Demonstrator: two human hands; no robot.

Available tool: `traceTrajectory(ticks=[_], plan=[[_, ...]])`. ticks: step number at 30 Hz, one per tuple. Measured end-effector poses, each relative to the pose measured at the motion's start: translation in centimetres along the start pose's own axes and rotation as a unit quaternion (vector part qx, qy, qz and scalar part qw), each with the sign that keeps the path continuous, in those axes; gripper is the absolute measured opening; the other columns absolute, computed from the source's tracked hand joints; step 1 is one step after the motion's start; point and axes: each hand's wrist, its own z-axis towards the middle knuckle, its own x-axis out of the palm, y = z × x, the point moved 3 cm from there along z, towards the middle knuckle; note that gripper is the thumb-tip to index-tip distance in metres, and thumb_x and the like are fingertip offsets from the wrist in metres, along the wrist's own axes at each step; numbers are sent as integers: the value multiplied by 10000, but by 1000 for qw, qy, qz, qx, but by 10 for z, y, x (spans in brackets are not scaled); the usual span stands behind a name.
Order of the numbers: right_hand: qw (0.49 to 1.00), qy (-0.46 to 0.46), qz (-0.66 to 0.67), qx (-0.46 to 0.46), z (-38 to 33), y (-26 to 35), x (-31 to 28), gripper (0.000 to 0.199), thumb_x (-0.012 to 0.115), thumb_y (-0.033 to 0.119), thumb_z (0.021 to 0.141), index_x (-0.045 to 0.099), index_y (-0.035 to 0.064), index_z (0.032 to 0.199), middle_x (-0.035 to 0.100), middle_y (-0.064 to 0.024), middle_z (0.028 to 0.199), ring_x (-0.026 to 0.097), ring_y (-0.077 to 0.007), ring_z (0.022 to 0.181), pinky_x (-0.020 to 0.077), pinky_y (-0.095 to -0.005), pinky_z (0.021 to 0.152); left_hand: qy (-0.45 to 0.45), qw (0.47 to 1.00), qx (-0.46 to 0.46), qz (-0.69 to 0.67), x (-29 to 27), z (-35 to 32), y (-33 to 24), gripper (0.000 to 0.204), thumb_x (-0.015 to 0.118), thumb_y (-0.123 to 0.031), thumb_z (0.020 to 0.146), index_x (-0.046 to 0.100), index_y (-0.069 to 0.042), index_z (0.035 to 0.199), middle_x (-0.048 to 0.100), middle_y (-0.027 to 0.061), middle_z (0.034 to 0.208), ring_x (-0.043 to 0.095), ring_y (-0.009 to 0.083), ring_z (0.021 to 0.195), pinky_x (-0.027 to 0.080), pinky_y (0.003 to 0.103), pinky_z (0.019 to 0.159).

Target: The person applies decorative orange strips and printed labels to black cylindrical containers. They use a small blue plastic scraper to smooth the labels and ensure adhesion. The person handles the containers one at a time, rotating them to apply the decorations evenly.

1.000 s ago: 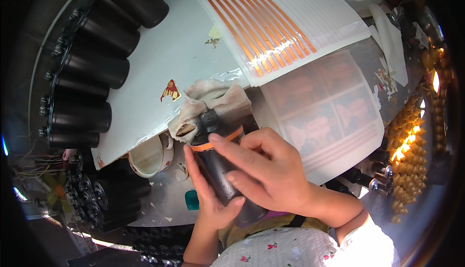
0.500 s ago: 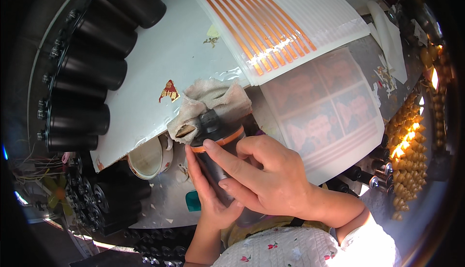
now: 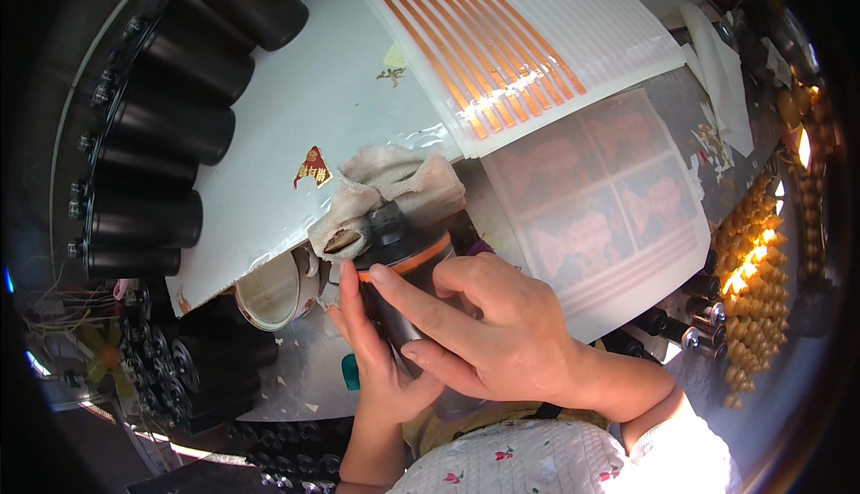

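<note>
A black cylinder (image 3: 383, 317) points away from me, with an orange band (image 3: 414, 264) around it near its far end. My left hand (image 3: 387, 370) holds the cylinder from the left, its fingers stretched up along the side and one tip by the band's left end. From the right my right hand (image 3: 506, 333) lies over the cylinder, its index fingertip on the band and its other fingers curled around the right side. A crumpled damp beige cloth (image 3: 408, 176) sits just beyond the cylinder's dark far end (image 3: 390, 225). The lower part of the cylinder is hidden by my hands.
Beyond lies a backing sheet of orange strips (image 3: 475, 42) on a white board (image 3: 269, 136). A translucent patterned sheet (image 3: 600, 198) is at right. Black cylinders (image 3: 170, 118) line the left. A white cup (image 3: 271, 292) stands under the board's edge.
Both hands have shifted very slightly to the left at the orange band, and the cylinder has tilted or turned a little. The cloth and sheets stay put.
</note>
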Motion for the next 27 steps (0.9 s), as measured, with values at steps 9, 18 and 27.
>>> traceTrajectory(ticks=[9, 18, 27], plan=[[1000, 17, 9, 16, 1, -1, -3, 611, 769, 163, 735, 657, 129, 1335, 523, -65, 958, 527, -185, 707, 476, -285, 556, 10, 994, 20, 106, 1, 1, -10, 1120, 767, -214, 715, 99, 60, 1571, 415, 167, 1419, 357, 274, 1078, 270, 401, 970], [1000, 6, 0, 26, -1, -3, -5, 610, 761, 161, 743, 654, 130, 1343, 521, -79, 1010, 525, -197, 726, 472, -293, 556, 24, 994, 16, 108, -2, -1, 0, 1216, 748, -362, 661, 71, 65, 1576, 344, 191, 1500, 351, 284, 1096, 243, 399, 1006], [987, -46, 91, 126, -15, -17, -6, 663, 721, 195, 846, 506, 49, 1456, 516, -80, 1083, 526, -162, 772, 480, -270, 636, 23, 996, -24, 86, -4, -8, -4, 1195, 732, -458, 745, 57, 84, 1569, 330, 285, 1510, 333, 341, 1248, 181, 465, 1098]])
